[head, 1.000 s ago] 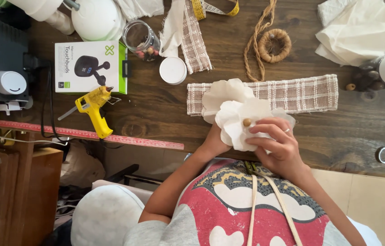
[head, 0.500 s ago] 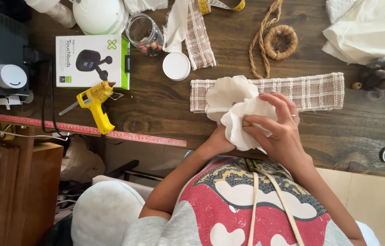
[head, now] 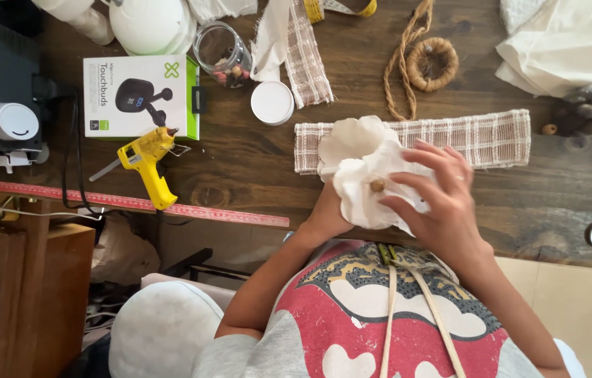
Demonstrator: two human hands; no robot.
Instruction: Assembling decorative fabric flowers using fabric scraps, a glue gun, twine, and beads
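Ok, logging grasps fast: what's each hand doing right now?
Left hand: mostly hidden under the white fabric flower, apparently holding it.
Right hand: fingers spread, pressing on the flower.

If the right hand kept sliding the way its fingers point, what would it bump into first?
The right hand points left, across the white fabric flower it already touches. Past that, probably the yellow glue gun on the wooden table, though heights are hard to judge.
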